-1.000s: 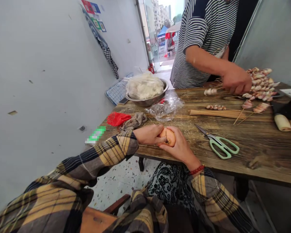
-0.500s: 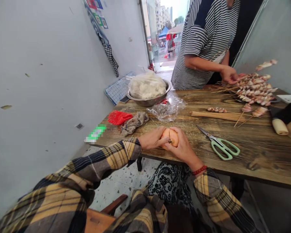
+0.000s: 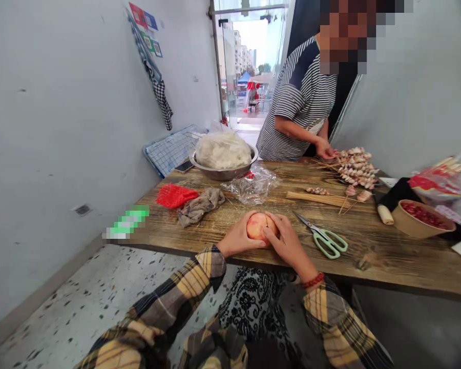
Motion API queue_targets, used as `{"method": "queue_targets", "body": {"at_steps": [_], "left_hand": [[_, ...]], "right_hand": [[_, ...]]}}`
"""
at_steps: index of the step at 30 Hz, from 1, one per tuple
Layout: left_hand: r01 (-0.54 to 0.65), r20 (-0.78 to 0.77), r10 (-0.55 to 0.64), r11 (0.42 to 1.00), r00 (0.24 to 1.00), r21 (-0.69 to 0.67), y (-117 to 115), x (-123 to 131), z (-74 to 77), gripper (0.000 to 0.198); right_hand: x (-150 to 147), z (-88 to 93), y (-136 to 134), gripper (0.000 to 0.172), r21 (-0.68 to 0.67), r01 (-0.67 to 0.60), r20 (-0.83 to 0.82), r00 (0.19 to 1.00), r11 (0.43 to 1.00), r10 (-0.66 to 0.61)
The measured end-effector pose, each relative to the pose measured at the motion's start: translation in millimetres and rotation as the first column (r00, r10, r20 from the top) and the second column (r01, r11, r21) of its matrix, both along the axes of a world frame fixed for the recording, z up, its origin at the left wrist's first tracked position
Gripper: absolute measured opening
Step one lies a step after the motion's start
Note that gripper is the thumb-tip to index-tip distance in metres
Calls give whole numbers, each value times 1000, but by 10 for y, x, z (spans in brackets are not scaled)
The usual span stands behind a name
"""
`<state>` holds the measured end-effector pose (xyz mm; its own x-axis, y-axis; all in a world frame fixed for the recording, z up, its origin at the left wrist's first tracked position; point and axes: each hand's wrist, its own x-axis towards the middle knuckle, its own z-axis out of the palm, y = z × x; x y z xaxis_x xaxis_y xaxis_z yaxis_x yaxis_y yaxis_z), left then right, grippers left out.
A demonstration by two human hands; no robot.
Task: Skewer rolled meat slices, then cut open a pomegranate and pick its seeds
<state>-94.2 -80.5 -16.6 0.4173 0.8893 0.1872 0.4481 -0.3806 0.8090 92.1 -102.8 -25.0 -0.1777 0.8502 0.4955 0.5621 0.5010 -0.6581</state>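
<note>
Holding the fruit (image 3: 256, 226) in a snug, curled grip of left hand (image 3: 236, 238) and right hand (image 3: 288, 241), over the desk (image 3: 369, 246). Looks partly done: marked with a dark line (image 3: 267, 221), not in pieces. Can see scissors (image 3: 319, 235) right of the grip.

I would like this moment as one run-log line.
left hand: holds fruit | right hand: holds same fruit | scissors: on table, right of fruit

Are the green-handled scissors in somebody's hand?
No, the green-handled scissors lie untouched on the wooden table, beside the right hand, which holds a pomegranate together with the left hand.
</note>
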Motion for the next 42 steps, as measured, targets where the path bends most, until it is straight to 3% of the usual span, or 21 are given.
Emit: {"method": "queue_targets", "body": {"at_steps": [6, 15, 20, 24, 30, 36, 39, 42], "left_hand": [[-19, 52, 14, 995, 999, 95, -30, 126, 27, 85], [-16, 79, 5, 989, 997, 149, -26, 160, -41, 80], [3, 120, -15, 995, 993, 102, 9, 117, -56, 77], [15, 172, -23, 999, 985, 50, 20, 77, -65, 74], [21, 230, -29, 999, 973, 36, 30, 62, -71, 75], [-74, 476, 100, 995, 874, -73, 111, 81, -156, 47], [-144, 431, 152, 988, 890, -51, 127, 72, -181, 45], [-151, 341, 132, 988, 931, 29, 129, 61, -175, 49]], "right_hand": [[122, 174, -81, 44, -76, 17, 171, 985, 997, -4], [95, 95, -69, 47, -46, 90, 317, 946, 995, -71], [233, -62, 39, 43, -12, 34, 216, 976, 999, -30], [284, -176, 168, 40, -17, 111, 109, 988, 994, -108], [378, -64, 355, 40, 50, 177, 47, 983, 983, -180], [235, -110, 195, 45, -193, -15, -200, 979, 981, -25], [117, -199, 97, 50, -244, 19, -318, 943, 970, -98], [28, -205, 73, 54, -220, 24, -358, 928, 975, -103]]}}
